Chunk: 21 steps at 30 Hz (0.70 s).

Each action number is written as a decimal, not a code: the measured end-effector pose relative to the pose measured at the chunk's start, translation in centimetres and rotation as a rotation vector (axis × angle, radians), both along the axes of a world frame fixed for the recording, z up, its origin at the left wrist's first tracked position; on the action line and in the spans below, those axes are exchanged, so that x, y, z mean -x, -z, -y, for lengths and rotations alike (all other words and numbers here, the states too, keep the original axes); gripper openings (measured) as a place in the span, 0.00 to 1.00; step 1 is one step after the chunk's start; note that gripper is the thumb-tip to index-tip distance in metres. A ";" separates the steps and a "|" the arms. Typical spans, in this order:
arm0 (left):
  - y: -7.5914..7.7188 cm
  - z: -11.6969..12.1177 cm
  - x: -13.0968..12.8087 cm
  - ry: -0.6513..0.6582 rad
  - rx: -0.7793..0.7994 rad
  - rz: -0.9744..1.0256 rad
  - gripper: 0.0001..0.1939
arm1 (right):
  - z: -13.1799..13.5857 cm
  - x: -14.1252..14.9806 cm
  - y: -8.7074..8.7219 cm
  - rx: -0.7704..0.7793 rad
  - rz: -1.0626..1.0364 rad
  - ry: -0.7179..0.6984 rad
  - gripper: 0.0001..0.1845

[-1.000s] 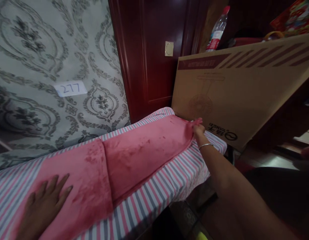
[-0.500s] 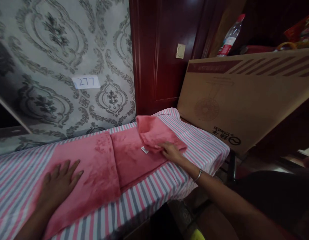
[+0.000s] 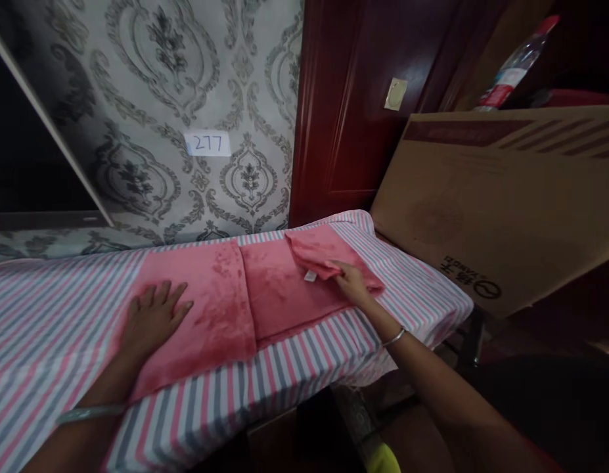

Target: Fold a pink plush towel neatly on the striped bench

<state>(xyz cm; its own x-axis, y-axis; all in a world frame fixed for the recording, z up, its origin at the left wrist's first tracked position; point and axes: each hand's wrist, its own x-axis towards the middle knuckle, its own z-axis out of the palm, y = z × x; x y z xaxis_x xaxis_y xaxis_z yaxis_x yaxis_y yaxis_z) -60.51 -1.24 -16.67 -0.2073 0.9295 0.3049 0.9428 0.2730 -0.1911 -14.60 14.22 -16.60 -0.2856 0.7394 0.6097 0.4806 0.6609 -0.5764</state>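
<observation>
A pink plush towel (image 3: 265, 289) lies lengthwise on a table covered with a pink, grey and white striped cloth (image 3: 52, 309). Its right end is folded back over itself, and a small white label (image 3: 310, 276) shows at the fold. My right hand (image 3: 352, 284) rests on that folded end, fingers closed around its edge. My left hand (image 3: 154, 315) lies flat on the towel's left end, fingers spread and stretched out. Both wrists carry a silver bangle.
A large cardboard box (image 3: 501, 197) leans at the table's right end. Behind stand a dark red wooden door (image 3: 363, 98) and a patterned grey wall with a paper tag reading 277 (image 3: 207, 143). A plastic bottle (image 3: 516, 66) stands at the upper right.
My right hand has carried the towel's far right end leftward and folded it back over the towel. My left hand stays flat on the left end. The view has shifted left.
</observation>
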 end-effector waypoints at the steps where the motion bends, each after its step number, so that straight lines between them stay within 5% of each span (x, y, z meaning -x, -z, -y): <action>1: 0.0 0.0 0.0 0.000 -0.006 -0.005 0.31 | -0.1 0.2 -0.1 -0.015 -0.084 0.013 0.24; 4: 0.1 0.1 -0.2 0.012 -0.023 -0.005 0.31 | 0.7 0.8 0.5 -0.020 -0.128 -0.005 0.24; 10: -0.5 -0.2 0.3 0.005 -0.019 0.100 0.31 | 3.5 1.0 4.8 0.044 0.124 -0.128 0.33; 14: -2.5 -2.1 -1.7 0.175 -0.158 0.288 0.29 | 3.8 0.9 6.2 -0.024 0.136 -0.126 0.37; 17: -3.9 -5.5 -6.7 0.382 -0.219 0.641 0.24 | 3.8 1.0 6.4 -0.044 0.136 -0.118 0.39; 21: -4.2 -11.7 -14.7 0.260 -0.033 1.570 0.22 | 4.1 0.9 6.6 -0.051 0.133 -0.097 0.40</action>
<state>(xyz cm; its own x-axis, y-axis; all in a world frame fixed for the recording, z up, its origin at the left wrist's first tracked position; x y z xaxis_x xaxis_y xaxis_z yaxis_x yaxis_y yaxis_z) -45.85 10.46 -12.48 -0.1653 0.9858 -0.0295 0.2088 0.0642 0.9758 -15.51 10.15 -23.16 -0.4350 0.6733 0.5978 0.4826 0.7349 -0.4765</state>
